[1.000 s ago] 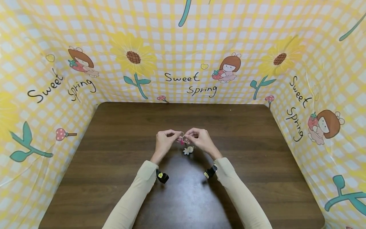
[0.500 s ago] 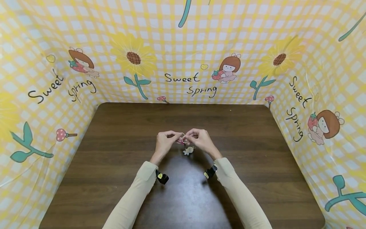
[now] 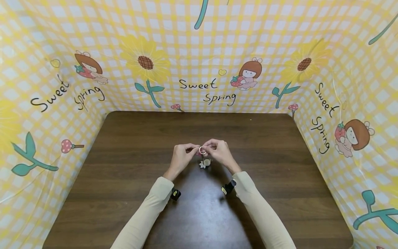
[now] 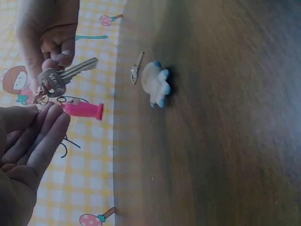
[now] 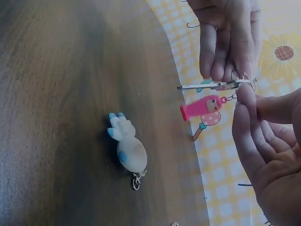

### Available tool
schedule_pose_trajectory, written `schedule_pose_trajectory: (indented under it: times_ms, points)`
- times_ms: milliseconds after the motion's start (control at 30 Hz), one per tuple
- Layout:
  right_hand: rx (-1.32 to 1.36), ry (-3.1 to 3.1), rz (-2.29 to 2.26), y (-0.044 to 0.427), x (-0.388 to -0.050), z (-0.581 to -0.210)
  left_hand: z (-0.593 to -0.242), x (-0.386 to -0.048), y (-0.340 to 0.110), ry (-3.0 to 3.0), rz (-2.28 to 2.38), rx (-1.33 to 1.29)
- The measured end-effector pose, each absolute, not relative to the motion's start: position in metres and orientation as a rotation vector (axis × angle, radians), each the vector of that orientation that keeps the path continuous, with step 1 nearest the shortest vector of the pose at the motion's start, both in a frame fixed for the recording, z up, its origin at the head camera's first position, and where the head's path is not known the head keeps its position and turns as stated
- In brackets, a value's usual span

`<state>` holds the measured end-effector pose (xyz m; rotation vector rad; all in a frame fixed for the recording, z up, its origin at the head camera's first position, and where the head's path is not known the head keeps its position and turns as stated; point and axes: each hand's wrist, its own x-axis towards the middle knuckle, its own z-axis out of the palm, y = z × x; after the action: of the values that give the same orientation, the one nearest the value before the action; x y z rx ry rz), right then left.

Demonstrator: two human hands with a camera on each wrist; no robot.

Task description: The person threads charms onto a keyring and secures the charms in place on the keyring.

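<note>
Between both hands, a thin metal key ring (image 3: pixel 202 150) is held above the table. My left hand (image 3: pixel 181 157) pinches it from the left between thumb and forefinger. From the other side my right hand (image 3: pixel 219 152) pinches it as well. A silver key (image 4: pixel 70 77) and a pink figure charm (image 5: pixel 202 107) hang from the ring. The fingertips partly hide where they join it. Below the hands, a white figure charm with blue tips (image 5: pixel 131 150) lies on the table, a short chain with a clasp (image 5: pixel 136 181) at its end.
The dark wooden table (image 3: pixel 130 193) has rounded corners. Yellow checked cloth walls (image 3: pixel 199 45) with printed flowers and figures stand at its back and both sides. A black wrist camera (image 3: pixel 228 187) sits by the right cuff.
My left hand has shifted slightly to the right and its wrist has turned a little. The ring now sits more to the right. My right hand stays almost still, and so does the white charm.
</note>
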<state>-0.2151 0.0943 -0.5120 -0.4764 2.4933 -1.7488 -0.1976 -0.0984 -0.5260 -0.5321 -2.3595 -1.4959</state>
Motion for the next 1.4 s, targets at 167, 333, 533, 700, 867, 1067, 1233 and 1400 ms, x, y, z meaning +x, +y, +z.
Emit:
schedule_pose_trajectory:
  times_ms: [167, 333, 533, 700, 867, 1067, 1233, 1400]
  points:
    - [-0.480, 2.449, -1.787, 0.094, -0.216, -0.512, -0.529, -0.198, -0.100, -2.313, -1.483, -0.587]
    - [-0.441, 2.428, -1.808, 0.094, -0.217, -0.511, -0.530, -0.199, -0.102, -2.264, -1.394, -0.659]
    - [-0.370, 2.360, -1.909, 0.095, -0.217, -0.511, -0.531, -0.198, -0.104, -2.219, -1.305, -0.721]
    - [-0.386, 2.296, -1.953, 0.096, -0.217, -0.510, -0.530, -0.198, -0.105, -2.163, -1.403, -0.705]
    - [-0.471, 2.372, -1.885, 0.095, -0.215, -0.509, -0.527, -0.197, -0.104, -2.192, -1.367, -0.671]
    - [-0.553, 2.512, -1.766, 0.086, -0.212, -0.504, -0.526, -0.193, -0.104, -2.248, -1.217, -0.656]
    - [-0.566, 2.584, -1.720, 0.082, -0.211, -0.503, -0.528, -0.192, -0.105, -2.248, -1.038, -0.761]
    - [-0.524, 2.507, -1.825, 0.082, -0.211, -0.506, -0.531, -0.192, -0.103, -2.255, -1.226, -0.686]
